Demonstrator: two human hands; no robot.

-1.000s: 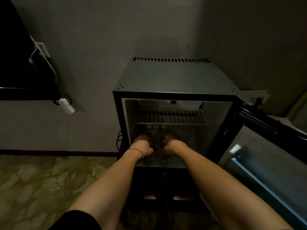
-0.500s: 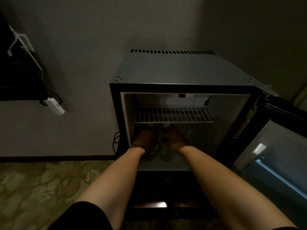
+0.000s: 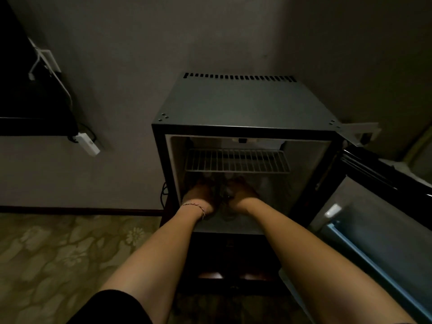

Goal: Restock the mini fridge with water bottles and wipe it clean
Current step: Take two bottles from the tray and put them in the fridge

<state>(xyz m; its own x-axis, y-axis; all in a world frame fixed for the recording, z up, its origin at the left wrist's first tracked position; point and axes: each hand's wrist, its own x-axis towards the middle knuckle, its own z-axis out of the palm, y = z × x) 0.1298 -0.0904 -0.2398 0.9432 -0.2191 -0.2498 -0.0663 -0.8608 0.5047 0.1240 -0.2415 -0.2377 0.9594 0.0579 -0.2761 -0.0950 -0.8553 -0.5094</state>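
The mini fridge (image 3: 243, 106) stood against the wall with its opening facing the person, its door (image 3: 383, 225) swung wide to the right. A white wire shelf (image 3: 237, 160) ran across the upper part of the cavity, its long axis left to right.

Both forearms reached forward into the lower compartment, beneath that shelf. The left hand (image 3: 199, 195) and the right hand (image 3: 240, 191) sat close together on the fridge floor, backs upward, each seeming to be wrapped around a water bottle (image 3: 225, 195). The bottles appeared to stand upright, long axis vertical, side by side between the two hands, though the interior was dim and their outlines were faint. The fingers curled away from the camera and sank into shadow, so how tightly they closed could not be told for certain.

A thin beaded bracelet (image 3: 195, 206) circled the left wrist. On the wall to the left a white power adapter (image 3: 87, 144) hung from its cable. Patterned green carpet (image 3: 58, 253) covered the floor below.
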